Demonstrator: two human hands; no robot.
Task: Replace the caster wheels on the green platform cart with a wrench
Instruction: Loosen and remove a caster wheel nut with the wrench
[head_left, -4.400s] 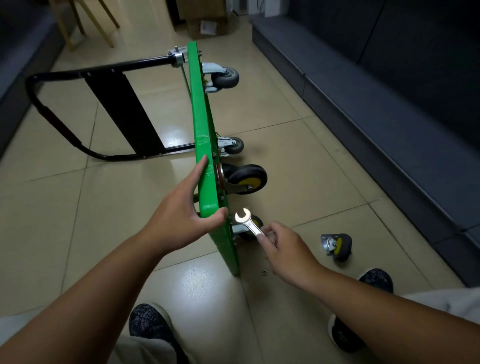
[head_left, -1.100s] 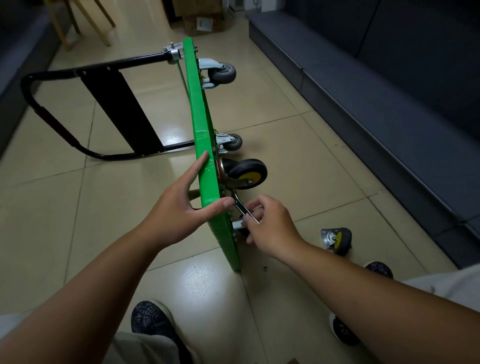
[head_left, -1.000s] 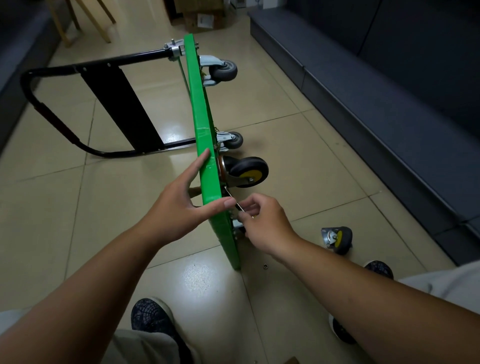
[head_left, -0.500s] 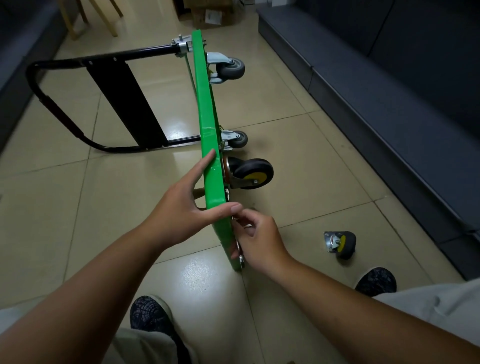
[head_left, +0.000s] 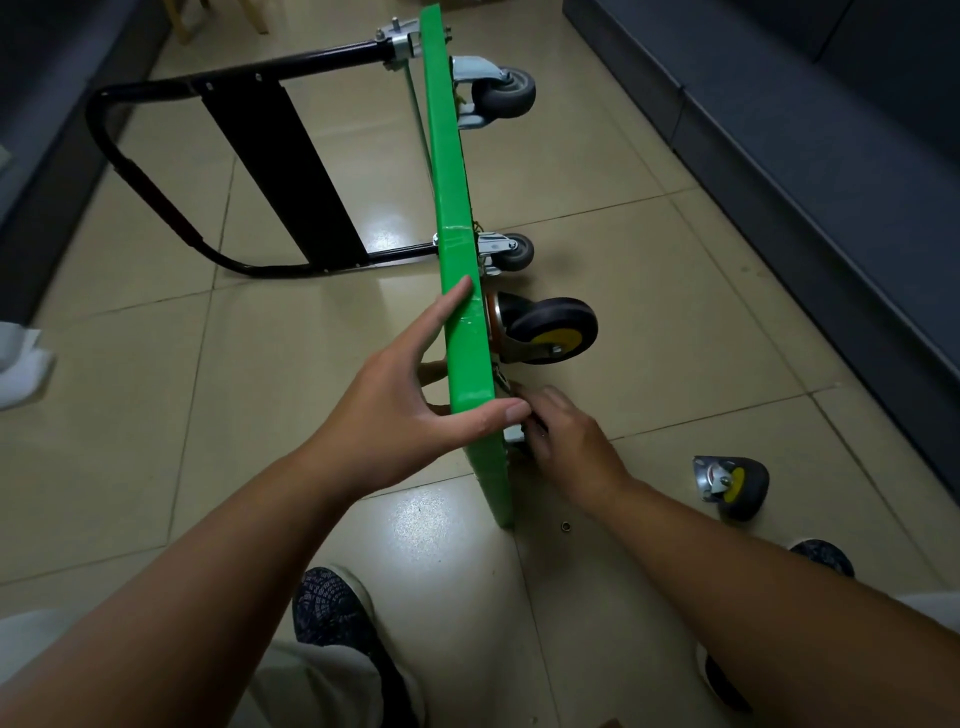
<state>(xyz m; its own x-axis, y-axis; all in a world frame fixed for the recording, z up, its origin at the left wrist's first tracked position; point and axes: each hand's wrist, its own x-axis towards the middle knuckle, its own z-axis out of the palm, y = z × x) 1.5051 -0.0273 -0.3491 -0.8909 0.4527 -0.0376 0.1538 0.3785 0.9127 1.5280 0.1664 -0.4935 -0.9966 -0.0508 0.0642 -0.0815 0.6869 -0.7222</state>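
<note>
Left hand (head_left: 395, 415) clamps the upturned edge of the green platform cart (head_left: 451, 182); right hand (head_left: 571, 441) curls round the mostly hidden wrench (head_left: 502, 376), just past the left thumb, under the black-and-yellow caster (head_left: 550, 330). Seat it square before turning, short strokes, deck braced steady.

No legible text, label, brand, number or sign anywhere in view. Plain green paint and glossy tape on the green platform cart (head_left: 457, 260), no lettering. Plain black tyre and yellow hub on the mounted caster wheel (head_left: 550, 330), unmarked as far as can be told. Possibly a stamp on the metal plate of the loose caster wheel (head_left: 732, 486) on the floor, too small to read.
</note>
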